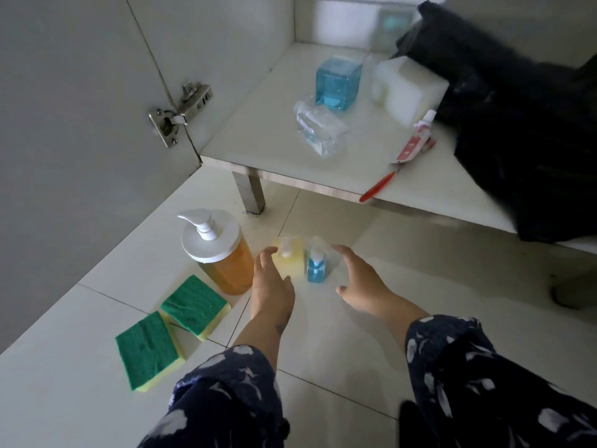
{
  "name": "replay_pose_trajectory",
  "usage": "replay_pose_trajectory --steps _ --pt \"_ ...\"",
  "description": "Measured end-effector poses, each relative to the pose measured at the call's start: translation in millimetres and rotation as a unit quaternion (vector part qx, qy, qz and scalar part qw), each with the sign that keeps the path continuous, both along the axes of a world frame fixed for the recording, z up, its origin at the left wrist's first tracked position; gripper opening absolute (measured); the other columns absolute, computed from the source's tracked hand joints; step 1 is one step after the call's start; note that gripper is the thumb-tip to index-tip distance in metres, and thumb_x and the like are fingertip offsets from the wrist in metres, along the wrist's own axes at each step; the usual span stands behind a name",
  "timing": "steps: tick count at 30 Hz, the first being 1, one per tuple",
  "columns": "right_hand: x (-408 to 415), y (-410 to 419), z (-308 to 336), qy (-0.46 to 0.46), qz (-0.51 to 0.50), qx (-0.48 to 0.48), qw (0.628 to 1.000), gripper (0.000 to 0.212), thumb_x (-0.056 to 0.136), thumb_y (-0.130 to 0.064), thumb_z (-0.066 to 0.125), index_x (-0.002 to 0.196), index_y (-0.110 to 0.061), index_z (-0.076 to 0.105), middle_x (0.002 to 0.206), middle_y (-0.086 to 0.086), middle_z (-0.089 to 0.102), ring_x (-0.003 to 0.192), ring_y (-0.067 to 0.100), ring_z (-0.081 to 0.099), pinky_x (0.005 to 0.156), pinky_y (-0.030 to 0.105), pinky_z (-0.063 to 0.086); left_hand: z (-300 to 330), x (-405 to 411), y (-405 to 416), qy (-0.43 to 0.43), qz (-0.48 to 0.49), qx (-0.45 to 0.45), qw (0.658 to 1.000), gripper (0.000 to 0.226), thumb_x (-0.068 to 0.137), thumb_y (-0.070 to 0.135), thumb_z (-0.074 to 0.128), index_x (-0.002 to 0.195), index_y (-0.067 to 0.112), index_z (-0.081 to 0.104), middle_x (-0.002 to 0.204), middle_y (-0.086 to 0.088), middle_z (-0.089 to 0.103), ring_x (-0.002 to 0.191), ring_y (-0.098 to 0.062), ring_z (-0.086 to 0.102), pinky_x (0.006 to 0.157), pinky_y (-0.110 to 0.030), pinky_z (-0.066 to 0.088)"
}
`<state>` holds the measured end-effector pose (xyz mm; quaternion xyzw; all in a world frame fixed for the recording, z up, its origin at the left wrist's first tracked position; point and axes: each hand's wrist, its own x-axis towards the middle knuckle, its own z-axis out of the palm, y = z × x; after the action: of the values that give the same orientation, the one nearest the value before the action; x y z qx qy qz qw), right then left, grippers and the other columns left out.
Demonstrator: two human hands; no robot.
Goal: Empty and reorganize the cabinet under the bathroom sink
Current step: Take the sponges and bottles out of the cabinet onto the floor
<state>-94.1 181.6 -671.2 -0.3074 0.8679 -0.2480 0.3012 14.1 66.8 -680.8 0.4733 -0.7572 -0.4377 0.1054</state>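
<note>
Head view: both hands down at the floor tiles (pixel 420 286) in front of the cabinet. Left hand (pixel 271 286) has fingers extended, touching the small yellow bottle (pixel 287 258), no curl round it. Right hand (pixel 358 286) is spread wide, thumb apart, just beside the small blue bottle (pixel 315 266), holding nothing. The two bottles stand touching, between the hands. Orange pump dispenser (pixel 219 250) stands left of them, two green sponges (pixel 171 324) nearer the door. Cabinet shelf (pixel 258 134) holds a blue cube bottle (pixel 337 82), clear wrapped pack (pixel 319 130), white sponge block (pixel 407 85), tube (pixel 415 137), red toothbrush (pixel 378 189) and black bag (pixel 517 124).
</note>
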Motion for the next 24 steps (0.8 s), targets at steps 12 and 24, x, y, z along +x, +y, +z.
replay_pose_trajectory --steps 12,24 --pt "-64.7 81.9 139.6 0.136 -0.106 -0.003 0.985 0.036 0.088 -0.006 0.046 0.116 -0.015 0.066 0.116 0.0 0.066 0.108 0.02 0.06 0.088 0.017 0.043 148.8 -76.2 53.7 0.094 -0.098 -0.122 0.983 0.022 0.097 0.018 0.048 0.115 0.029 0.053 0.131 0.006 0.051 0.112 -0.014 0.053 0.08 -0.023 0.039" --pt "-96.6 16.0 122.9 0.038 -0.308 -0.096 0.946 0.019 0.089 -0.019 0.06 0.108 -0.019 0.064 0.111 0.003 0.067 0.097 0.022 0.066 0.083 0.026 0.053 161.9 -204.3 35.1 0.002 -0.233 -0.146 0.961 0.027 0.09 0.034 0.061 0.116 0.031 0.063 0.122 0.001 0.062 0.108 -0.019 0.059 0.088 -0.029 0.046"
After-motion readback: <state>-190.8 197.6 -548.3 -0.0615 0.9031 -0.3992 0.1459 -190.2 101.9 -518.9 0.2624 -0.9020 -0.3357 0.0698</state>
